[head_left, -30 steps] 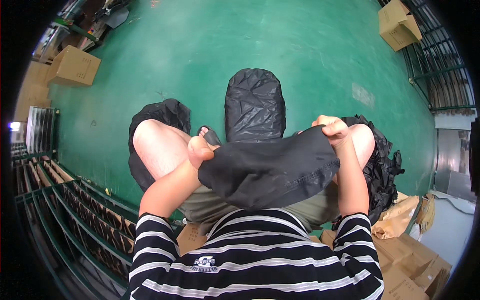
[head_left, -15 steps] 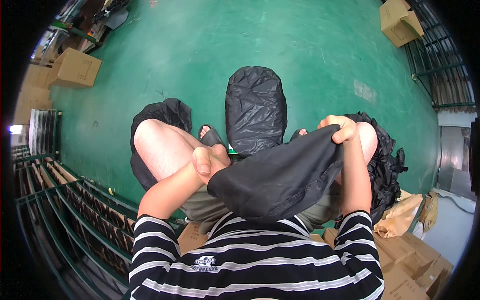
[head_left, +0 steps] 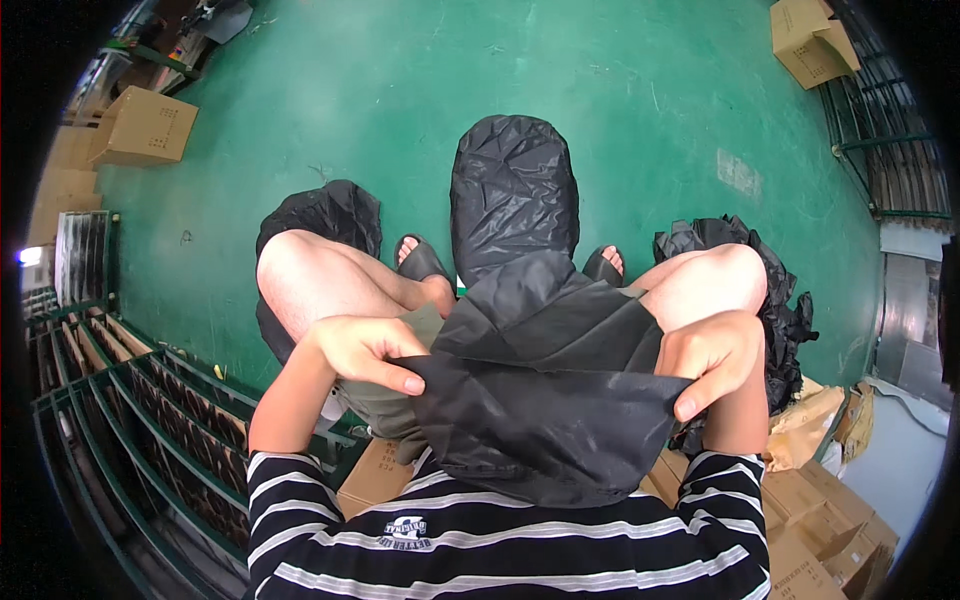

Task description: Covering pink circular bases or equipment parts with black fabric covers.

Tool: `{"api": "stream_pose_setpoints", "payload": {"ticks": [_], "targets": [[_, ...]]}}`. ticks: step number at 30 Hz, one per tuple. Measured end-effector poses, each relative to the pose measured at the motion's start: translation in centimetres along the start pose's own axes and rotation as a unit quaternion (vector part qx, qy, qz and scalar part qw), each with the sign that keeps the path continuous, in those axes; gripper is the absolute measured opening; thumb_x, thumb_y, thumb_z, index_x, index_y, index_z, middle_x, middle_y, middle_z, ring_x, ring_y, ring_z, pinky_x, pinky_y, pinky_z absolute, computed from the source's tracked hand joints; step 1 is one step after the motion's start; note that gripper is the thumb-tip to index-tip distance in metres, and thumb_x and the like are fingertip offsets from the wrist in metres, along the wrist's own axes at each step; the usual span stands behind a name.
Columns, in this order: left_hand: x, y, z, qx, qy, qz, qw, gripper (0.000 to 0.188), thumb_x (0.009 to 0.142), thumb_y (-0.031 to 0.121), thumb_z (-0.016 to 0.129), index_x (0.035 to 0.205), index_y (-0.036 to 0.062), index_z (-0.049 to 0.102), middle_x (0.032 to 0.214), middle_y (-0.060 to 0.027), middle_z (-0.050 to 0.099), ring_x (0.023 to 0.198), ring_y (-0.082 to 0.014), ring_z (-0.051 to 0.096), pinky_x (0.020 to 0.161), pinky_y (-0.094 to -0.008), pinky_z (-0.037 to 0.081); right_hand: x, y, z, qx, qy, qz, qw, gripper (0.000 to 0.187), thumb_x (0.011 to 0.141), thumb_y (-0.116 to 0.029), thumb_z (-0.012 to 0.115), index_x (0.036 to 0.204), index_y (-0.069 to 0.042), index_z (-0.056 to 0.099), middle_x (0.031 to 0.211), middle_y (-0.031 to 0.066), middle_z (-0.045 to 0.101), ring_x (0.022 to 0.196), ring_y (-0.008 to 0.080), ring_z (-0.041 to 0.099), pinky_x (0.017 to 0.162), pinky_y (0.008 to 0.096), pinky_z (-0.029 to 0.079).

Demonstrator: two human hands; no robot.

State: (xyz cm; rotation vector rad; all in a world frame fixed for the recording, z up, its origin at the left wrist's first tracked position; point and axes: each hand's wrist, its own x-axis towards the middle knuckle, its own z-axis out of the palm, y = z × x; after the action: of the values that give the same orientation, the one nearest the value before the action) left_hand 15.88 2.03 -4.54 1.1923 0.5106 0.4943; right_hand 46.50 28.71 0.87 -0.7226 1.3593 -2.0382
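Observation:
A black fabric cover (head_left: pixel 545 420) is stretched across my lap, its open edge pulled wide between both hands. My left hand (head_left: pixel 370 350) pinches the left end of that edge, thumb on top. The right end is gripped by my right hand (head_left: pixel 715 360), thumb pressing on the cloth. Beyond it, a rounded black cover or cover-wrapped stack (head_left: pixel 513 190) lies on the floor between my feet; the held cloth hides its near end. What lies inside or under it I cannot tell.
Crumpled black fabric lies beside my left leg (head_left: pixel 330 215) and beside my right leg (head_left: pixel 785 300). Cardboard boxes (head_left: pixel 800 510) stand behind me at the right. A green metal rack (head_left: pixel 150 440) runs along the left. Further boxes (head_left: pixel 145 125) sit on the green floor (head_left: pixel 400 90).
Both hands have drawn back toward my body, the right one lowering most. The held cover has turned from a slanted fold to an edge spread level, with more cloth showing beyond it.

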Motion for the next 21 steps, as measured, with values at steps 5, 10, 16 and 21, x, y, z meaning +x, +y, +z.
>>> {"api": "stream_pose_setpoints", "payload": {"ticks": [5,10,16,21], "targets": [[-0.5,-1.2,2.7,-0.236,0.153,-0.035,0.959,0.028,0.099,0.017,0.054,0.108,-0.0079,0.062,0.100,-0.0061,0.065,0.095,-0.0121,0.057,0.087,-0.0296,0.046,-0.2,2.1,1.5,0.084,0.082,0.078,0.990,0.042,0.104,-0.017,0.048,0.069,0.006,0.047,0.054,0.0053,0.038,0.053,0.0115,0.033,0.049,0.0334,0.031],[0.9,-5.0,-0.4,-0.364,0.326,-0.040,0.872,0.026,0.099,0.022,0.056,0.116,0.0023,0.060,0.114,-0.0031,0.063,0.112,-0.0150,0.056,0.098,-0.0332,0.043,-2.1,7.0,-2.3,0.020,0.287,0.104,0.952,0.039,0.098,-0.031,0.059,0.073,-0.002,0.057,0.078,-0.0032,0.048,0.079,0.0073,0.043,0.077,0.0268,0.038],[1.3,-6.6,-15.2,-0.278,0.303,-0.138,0.901,0.019,0.101,0.021,0.051,0.113,0.0078,0.058,0.105,0.0008,0.065,0.095,-0.0081,0.062,0.080,-0.0233,0.052,-2.3,7.3,-14.6,0.245,0.444,0.190,0.841,0.035,0.097,-0.017,0.058,0.128,-0.002,0.056,0.118,0.0068,0.065,0.101,0.0124,0.065,0.088,0.0287,0.055],[3.2,-10.4,-26.1,-0.207,0.400,-0.117,0.885,0.019,0.101,0.021,0.050,0.109,0.0092,0.062,0.104,0.0017,0.066,0.094,-0.0072,0.061,0.085,-0.0248,0.049,-3.2,11.8,-24.3,0.155,0.519,0.215,0.813,0.045,0.092,-0.024,0.065,0.130,-0.002,0.054,0.129,0.0059,0.060,0.119,0.0159,0.054,0.103,0.0332,0.040]]}}
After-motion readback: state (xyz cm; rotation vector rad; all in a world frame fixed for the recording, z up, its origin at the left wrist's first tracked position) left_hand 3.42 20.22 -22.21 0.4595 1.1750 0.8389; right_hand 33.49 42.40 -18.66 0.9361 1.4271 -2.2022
